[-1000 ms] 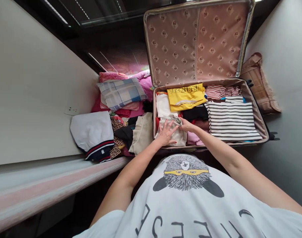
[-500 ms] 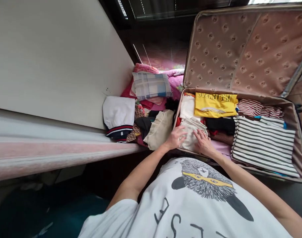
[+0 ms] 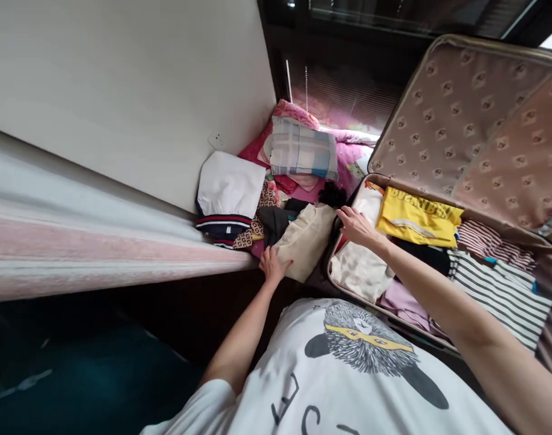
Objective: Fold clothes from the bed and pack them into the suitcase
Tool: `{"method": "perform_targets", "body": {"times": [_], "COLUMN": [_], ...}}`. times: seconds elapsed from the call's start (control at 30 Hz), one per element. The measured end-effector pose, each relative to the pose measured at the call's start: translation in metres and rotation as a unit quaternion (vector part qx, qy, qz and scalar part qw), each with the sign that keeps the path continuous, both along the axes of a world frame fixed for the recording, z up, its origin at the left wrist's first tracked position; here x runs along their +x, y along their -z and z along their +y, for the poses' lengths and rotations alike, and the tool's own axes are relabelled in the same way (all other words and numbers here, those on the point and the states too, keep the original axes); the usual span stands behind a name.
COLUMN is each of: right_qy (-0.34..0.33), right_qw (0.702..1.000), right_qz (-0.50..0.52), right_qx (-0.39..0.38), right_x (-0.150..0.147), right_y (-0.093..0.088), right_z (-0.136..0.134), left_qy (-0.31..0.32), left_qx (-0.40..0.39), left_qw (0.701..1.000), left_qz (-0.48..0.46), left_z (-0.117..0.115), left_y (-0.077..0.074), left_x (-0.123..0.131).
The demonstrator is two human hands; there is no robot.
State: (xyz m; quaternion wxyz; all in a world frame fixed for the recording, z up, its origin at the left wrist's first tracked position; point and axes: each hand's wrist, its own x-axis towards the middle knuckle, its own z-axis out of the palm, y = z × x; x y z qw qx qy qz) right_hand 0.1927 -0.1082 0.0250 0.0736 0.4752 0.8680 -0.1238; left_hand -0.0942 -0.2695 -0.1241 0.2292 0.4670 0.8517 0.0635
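Observation:
An open suitcase (image 3: 548,284) lies on the right, packed with folded clothes: a yellow shirt (image 3: 416,216), a striped shirt (image 3: 502,296) and a cream garment (image 3: 360,269). A folded beige garment (image 3: 305,238) lies just left of the suitcase. My left hand (image 3: 272,266) rests on the near left corner of this beige garment, fingers curled at its edge. My right hand (image 3: 355,225) reaches over the suitcase's left rim toward the garment's far right corner, fingers apart, holding nothing that I can see.
A heap of clothes sits on the bed by the wall: a white folded item with navy and red trim (image 3: 228,196), a plaid pillow (image 3: 303,151), pink bedding (image 3: 343,160). The suitcase lid (image 3: 479,127) stands upright. A dark floor lies at the lower left.
Both hands left the cream garment in the suitcase and moved left. My left hand now rests on the beige garment outside it. The view swung left.

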Motion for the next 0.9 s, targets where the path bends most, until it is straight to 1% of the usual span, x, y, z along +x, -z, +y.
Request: {"method": "perform_targets", "body": {"times": [0.03,0.1,0.2,0.27,0.33,0.4,0.43,0.53,0.63,0.73,0.83,0.9], "right_qy": [-0.025,-0.064,-0.080,-0.084,-0.093,-0.098,-0.098,-0.096,-0.095,-0.082,-0.042,-0.015], "right_qw": [0.999,0.994,0.985,0.979,0.973,0.968,0.966,0.959,0.954,0.958,0.966,0.965], "right_qz": [-0.026,-0.070,-0.124,-0.150,-0.168,-0.178,-0.182,-0.199,-0.206,-0.191,-0.174,-0.175], "right_qx": [-0.017,-0.050,-0.092,-0.112,-0.130,-0.147,-0.155,-0.178,-0.196,-0.196,-0.188,-0.195], "right_x": [-0.014,-0.040,-0.069,-0.080,-0.087,-0.090,-0.090,-0.088,-0.087,-0.086,-0.087,-0.088], "right_y": [0.004,0.020,0.052,0.074,0.093,0.108,0.113,0.122,0.126,0.126,0.126,0.125], "right_z": [0.016,0.044,0.076,0.089,0.099,0.104,0.107,0.112,0.115,0.115,0.115,0.116], "left_qy": [0.023,0.050,0.046,0.061,0.102,0.129,0.126,0.091,0.089,0.109,0.142,0.139], "left_qx": [0.002,-0.012,-0.050,-0.057,-0.047,-0.028,-0.015,0.033,0.060,0.048,0.022,0.010], "left_qw": [1.000,0.999,0.998,0.996,0.994,0.991,0.992,0.995,0.994,0.993,0.989,0.990], "left_qz": [0.008,0.007,0.007,0.014,0.011,0.008,0.010,0.017,-0.005,-0.020,-0.029,-0.029], "left_z": [0.004,0.014,0.027,0.030,0.028,0.023,0.020,0.016,0.021,0.026,0.027,0.027], "left_y": [0.000,0.000,-0.002,-0.004,-0.004,-0.004,-0.003,-0.002,-0.002,-0.002,-0.002,-0.001], "left_x": [0.000,-0.001,-0.001,0.002,0.007,0.014,0.017,0.021,0.018,0.014,0.014,0.014]}}
